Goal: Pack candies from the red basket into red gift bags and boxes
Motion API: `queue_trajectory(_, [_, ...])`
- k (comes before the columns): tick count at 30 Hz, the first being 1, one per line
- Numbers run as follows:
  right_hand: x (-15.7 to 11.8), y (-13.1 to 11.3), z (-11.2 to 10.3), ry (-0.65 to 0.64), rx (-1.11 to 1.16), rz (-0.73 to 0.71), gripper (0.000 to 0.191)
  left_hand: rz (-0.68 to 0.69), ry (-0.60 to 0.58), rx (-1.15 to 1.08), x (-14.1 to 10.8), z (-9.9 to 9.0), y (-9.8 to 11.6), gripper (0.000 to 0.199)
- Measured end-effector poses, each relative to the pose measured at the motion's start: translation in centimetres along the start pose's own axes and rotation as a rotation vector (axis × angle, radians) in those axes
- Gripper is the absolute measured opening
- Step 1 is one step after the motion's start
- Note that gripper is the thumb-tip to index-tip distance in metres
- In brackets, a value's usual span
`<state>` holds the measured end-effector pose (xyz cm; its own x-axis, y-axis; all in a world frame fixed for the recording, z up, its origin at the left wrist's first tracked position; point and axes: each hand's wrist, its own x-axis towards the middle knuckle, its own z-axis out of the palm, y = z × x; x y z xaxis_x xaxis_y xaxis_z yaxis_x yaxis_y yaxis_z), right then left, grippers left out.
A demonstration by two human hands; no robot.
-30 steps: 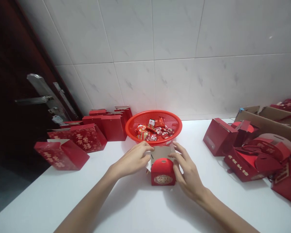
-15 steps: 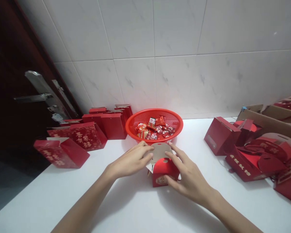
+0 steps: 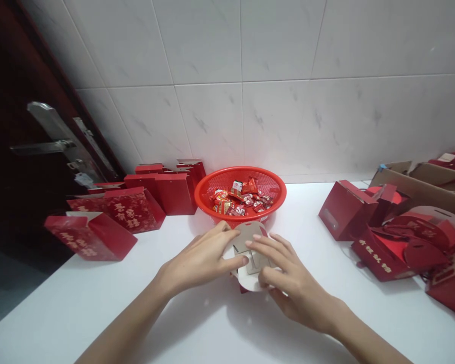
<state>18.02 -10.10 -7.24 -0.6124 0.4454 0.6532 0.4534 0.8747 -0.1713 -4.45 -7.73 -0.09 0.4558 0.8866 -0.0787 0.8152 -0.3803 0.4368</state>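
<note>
A small red cardboard gift box (image 3: 250, 281) stands in front of me, its pale inside showing. The rear flap rises with a handle slot at its top; the rounded front flap is folded outward. My left hand (image 3: 208, 253) holds the left side, fingers along the rear flap and thumb reaching over the inner edge. My right hand (image 3: 284, 268) grips the right side, with curled fingers over the front flap and others reaching across the opening. Just behind the box sits a red plastic colander (image 3: 205, 194) with wrapped candies (image 3: 246, 198); my fingers partly hide the box.
Folded red gift boxes (image 3: 136, 210) stand at the left of the white table (image 3: 197, 323). More red boxes (image 3: 382, 253) lie piled at the right beside a brown cardboard carton (image 3: 420, 184). A tiled wall (image 3: 280, 126) borders the back; a dark door (image 3: 18, 177) is at left.
The red front flap has swung outward toward me, exposing its pale inner side. My right hand's fingers have moved across the box opening; my left thumb has shifted toward the inside.
</note>
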Motion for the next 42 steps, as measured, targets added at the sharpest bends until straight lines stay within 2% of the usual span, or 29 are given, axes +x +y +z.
queue_trajectory(2, [0.1, -0.3, -0.1, -0.075, 0.011, -0.051, 0.011, -0.019, 0.0, 0.025, -0.3, 0.2, 0.6, 0.038])
queue_trajectory(3, [0.1, -0.4, -0.2, -0.099, 0.028, -0.057, 0.008, -0.031, -0.004, 0.037, -0.4, 0.3, 0.9, 0.037])
queue_trajectory(4, [0.2, -0.4, -0.3, -0.103, 0.048, -0.051, 0.014, -0.042, -0.01, 0.048, -0.5, 0.4, 1.2, 0.038])
queue_trajectory(9, [0.2, -0.3, 0.0, 0.069, 0.088, 0.057, 0.018, -0.08, -0.052, 0.091, -0.6, 0.7, 1.6, 0.046])
queue_trajectory(12, [0.2, 0.0, 0.1, 0.052, 0.046, 0.135, 0.011, -0.086, -0.072, 0.1, -0.6, 0.8, 1.6, 0.049])
queue_trajectory(15, [0.2, 0.4, 0.0, -0.012, -0.024, 0.21, 0.028, -0.092, -0.078, 0.111, -0.6, 0.7, 1.7, 0.052])
queue_trajectory(19, [0.1, 0.9, -0.1, -0.001, -0.116, 0.264, 0.051, -0.116, -0.056, 0.144, -0.7, 0.7, 1.7, 0.059])
queue_trajectory(23, [0.0, 1.1, 0.3, 0.041, -0.118, 0.273, 0.053, -0.107, -0.042, 0.166, -0.7, 0.6, 1.5, 0.069])
queue_trajectory(30, [-0.1, 0.0, 1.5, 0.125, 0.016, 0.207, 0.041, -0.026, -0.04, 0.134, -0.6, 0.0, 0.7, 0.053])
queue_trajectory(35, [0.1, -0.4, 1.8, 0.241, 0.097, 0.167, 0.025, 0.042, -0.056, 0.179, -0.5, -0.2, 0.1, 0.051])
queue_trajectory(40, [1.4, 0.3, 1.1, 0.368, 0.22, 0.133, 0.01, 0.221, 0.012, 0.133, -0.7, -0.9, -0.4, 0.054])
queue_trajectory(42, [2.5, 1.2, 0.5, 0.419, 0.253, 0.11, 0.012, 0.26, 0.043, 0.145, -0.8, -1.3, -0.8, 0.055])
